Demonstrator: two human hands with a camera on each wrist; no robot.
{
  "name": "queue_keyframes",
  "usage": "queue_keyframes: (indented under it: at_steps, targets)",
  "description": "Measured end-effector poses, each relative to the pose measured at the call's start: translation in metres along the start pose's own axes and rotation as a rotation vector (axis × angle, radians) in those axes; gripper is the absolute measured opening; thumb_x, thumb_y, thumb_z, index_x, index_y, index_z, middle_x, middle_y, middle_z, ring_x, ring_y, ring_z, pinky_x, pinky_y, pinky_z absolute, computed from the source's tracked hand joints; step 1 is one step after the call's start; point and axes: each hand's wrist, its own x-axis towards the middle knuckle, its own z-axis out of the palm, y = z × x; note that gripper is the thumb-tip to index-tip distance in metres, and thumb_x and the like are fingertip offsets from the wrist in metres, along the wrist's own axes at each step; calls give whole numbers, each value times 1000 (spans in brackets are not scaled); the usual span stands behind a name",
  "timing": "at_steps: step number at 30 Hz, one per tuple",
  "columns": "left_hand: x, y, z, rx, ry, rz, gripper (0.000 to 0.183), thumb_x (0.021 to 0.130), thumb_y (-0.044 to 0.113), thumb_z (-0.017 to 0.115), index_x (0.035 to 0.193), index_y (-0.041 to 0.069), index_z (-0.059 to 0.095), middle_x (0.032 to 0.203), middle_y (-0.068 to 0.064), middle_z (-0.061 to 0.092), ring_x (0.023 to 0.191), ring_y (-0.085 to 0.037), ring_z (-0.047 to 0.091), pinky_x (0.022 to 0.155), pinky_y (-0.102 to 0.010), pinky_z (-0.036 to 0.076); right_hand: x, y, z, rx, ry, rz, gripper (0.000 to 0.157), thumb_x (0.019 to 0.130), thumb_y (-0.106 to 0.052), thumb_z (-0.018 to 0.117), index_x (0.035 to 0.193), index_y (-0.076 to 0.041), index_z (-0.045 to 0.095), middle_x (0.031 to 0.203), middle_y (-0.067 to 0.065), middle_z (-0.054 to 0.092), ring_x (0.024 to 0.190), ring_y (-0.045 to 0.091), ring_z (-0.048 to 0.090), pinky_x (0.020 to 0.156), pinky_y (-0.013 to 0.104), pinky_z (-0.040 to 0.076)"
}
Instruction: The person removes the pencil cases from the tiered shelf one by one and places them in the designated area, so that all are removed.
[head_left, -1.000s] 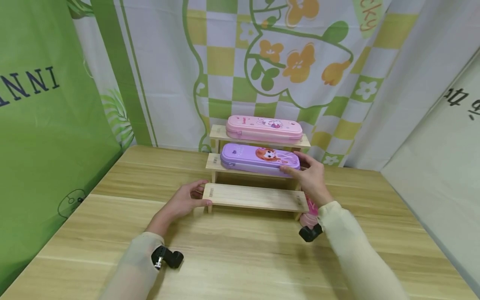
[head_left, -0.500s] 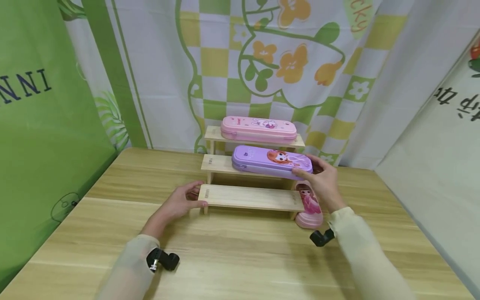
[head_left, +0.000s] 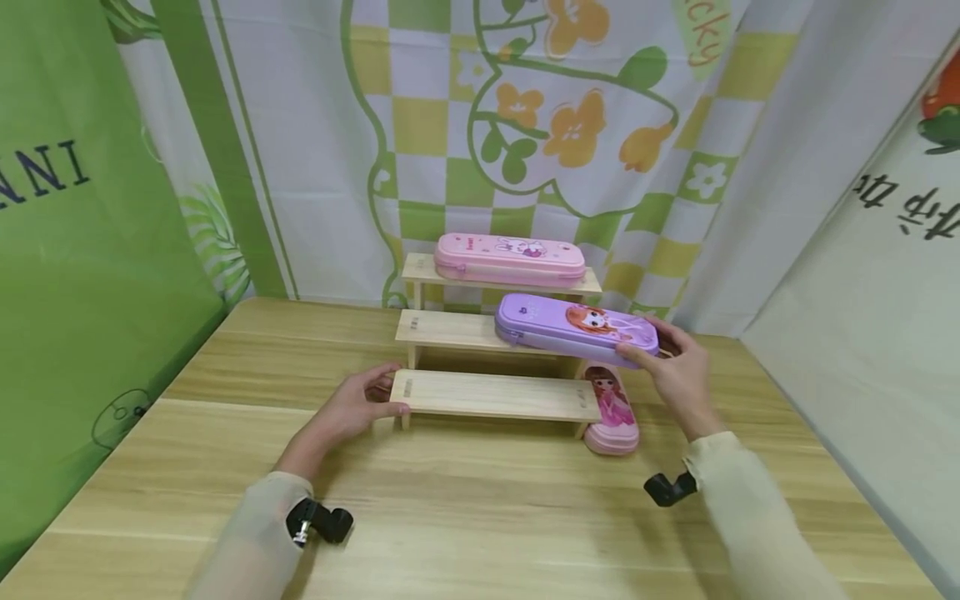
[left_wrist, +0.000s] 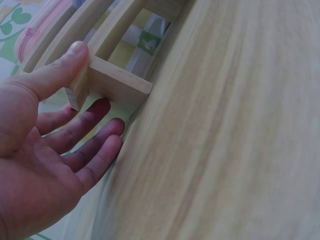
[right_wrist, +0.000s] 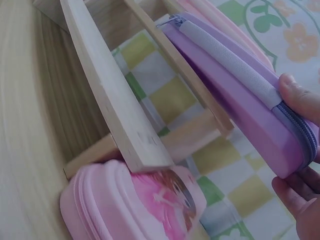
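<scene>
In the head view my right hand (head_left: 681, 375) grips the right end of a purple pencil case (head_left: 573, 327) printed with a red-haired doll. The case juts past the right end of the middle step; its left part is over that step. In the right wrist view, its zip (right_wrist: 300, 125) runs round the held end. My left hand (head_left: 348, 412) holds the left end of the lowest step of a wooden three-step stand (head_left: 495, 395). The left wrist view has the thumb (left_wrist: 70, 60) on the board's corner and the other fingers curled about its end.
On the top step lies a pink pencil case (head_left: 510, 260) with a rabbit. Another pink pencil case (head_left: 613, 414), with a doll, lies on the table (head_left: 465, 517) at the stand's right end. A patterned curtain (head_left: 315, 150) hangs behind.
The purple pencil case has slid right along the middle step with my right hand, baring that step's left part. The pink doll case has come into fuller view. My left hand keeps its hold.
</scene>
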Motion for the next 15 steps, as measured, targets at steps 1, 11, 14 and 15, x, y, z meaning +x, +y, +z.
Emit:
queue_keyframes:
  at_steps: [1,11,14,15]
  targets:
    - [0,0,0,0,0,1,74,88,19,79,150,-2,42,125,-22,63,112,-31,61,101,-48,50,-1,1,-2,2,5,2,73,84,-25,84,147,-7,51,142,21,58,104,-1,55,82,4,48]
    - [0,-1,0,2,3,5,74,89,19,78,150,-3,42,125,-22,63,111,-32,61,101,-48,50,-8,9,-22,-13,68,56,74,85,-28,83,148,-7,50,143,22,56,106,-2,54,83,4,47]
    - [0,0,1,1,3,8,74,88,18,79,149,-3,42,124,-22,63,110,-31,62,100,-48,50,-9,13,-28,-8,98,73,74,84,-26,84,148,-7,50,140,18,59,103,-4,55,83,3,47]
    - [0,0,1,-1,4,8,74,88,18,79,149,-3,42,124,-22,64,110,-31,62,100,-47,50,-9,15,-30,1,112,77,73,84,-24,84,147,-7,51,136,13,62,102,-4,55,83,3,47]
